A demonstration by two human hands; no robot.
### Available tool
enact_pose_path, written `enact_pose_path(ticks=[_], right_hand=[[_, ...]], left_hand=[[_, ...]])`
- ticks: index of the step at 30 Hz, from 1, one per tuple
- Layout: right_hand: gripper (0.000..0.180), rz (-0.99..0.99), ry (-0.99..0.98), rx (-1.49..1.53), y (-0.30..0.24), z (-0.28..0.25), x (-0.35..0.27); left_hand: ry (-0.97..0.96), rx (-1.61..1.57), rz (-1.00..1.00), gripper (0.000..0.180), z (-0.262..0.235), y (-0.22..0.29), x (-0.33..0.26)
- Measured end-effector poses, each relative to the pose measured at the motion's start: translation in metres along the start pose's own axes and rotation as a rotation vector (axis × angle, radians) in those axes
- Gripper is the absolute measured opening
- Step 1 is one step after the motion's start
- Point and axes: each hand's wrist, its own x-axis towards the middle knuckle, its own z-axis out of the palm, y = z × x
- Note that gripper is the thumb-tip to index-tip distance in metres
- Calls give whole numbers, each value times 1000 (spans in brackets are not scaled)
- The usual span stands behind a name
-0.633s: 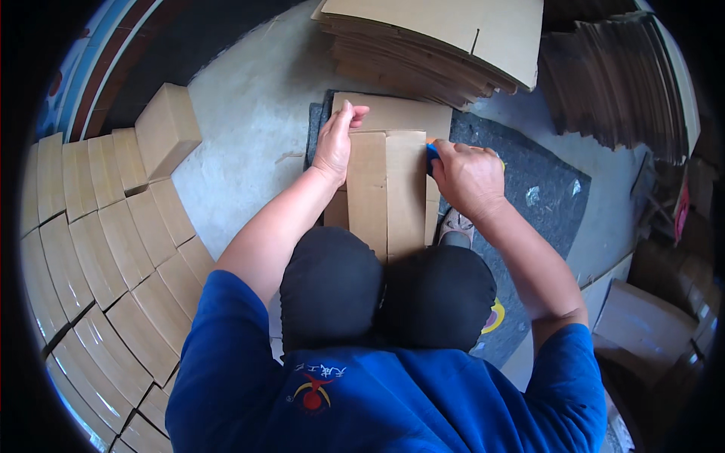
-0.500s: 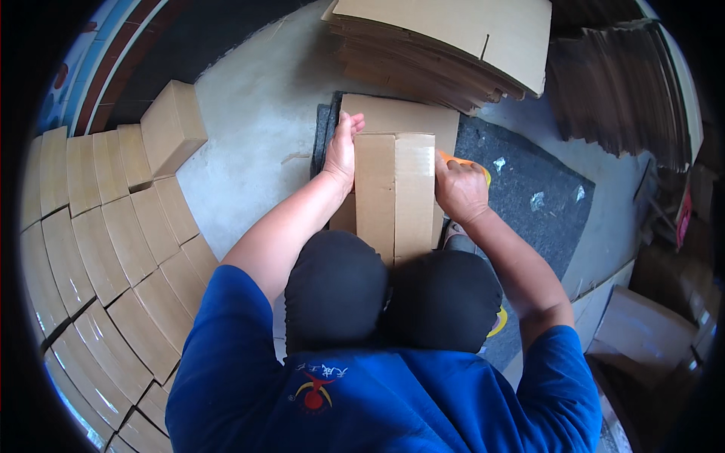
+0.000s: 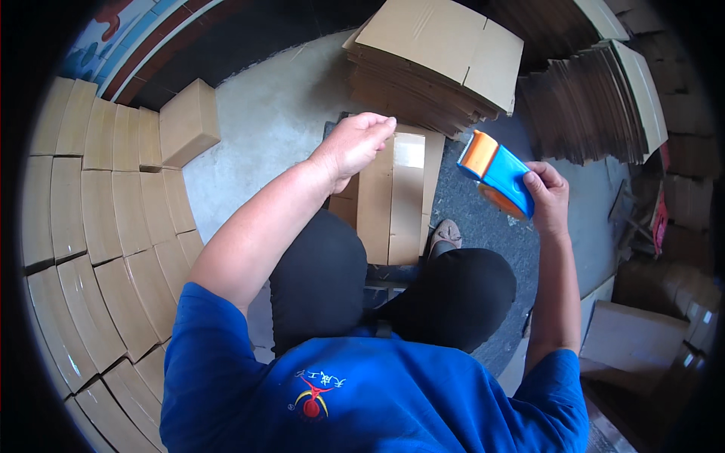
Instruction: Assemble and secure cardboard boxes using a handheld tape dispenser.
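A closed cardboard carton (image 3: 375,219) stands between my knees, with a shiny strip of tape (image 3: 408,151) at the far end of its upper face. Over its far left corner is my left hand (image 3: 355,147), thumb and fingers pressed together; whatever they may pinch cannot be made out. Off to the right of the carton, my right hand (image 3: 550,195) is closed round a blue and orange tape dispenser (image 3: 507,177), held up above the dark mat with its orange head pointing left and away from me.
Finished-looking cartons (image 3: 113,279) are stacked in rows along the left. A tall pile of flattened cardboard (image 3: 434,45) stands ahead, and another stack (image 3: 578,106) leans at far right. A dark mat (image 3: 476,234) covers the floor. A carton (image 3: 634,336) lies at the lower right.
My right hand has lifted the tape dispenser from the carton's right side, up and to the right. My left hand has left the carton's left side and come over its corner. My knees have parted.
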Motion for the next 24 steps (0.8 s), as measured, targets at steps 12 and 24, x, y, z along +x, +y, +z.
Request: enact_pose_path(ticks=[12, 24], right_hand=[[32, -207, -227, -109, -103, 17, -58], [54, 14, -561, -595, -25, 63, -62]], left_hand=[[-283, -644, 104, 47, 69, 14, -112], [364, -580, -212, 14, 34, -146, -113]])
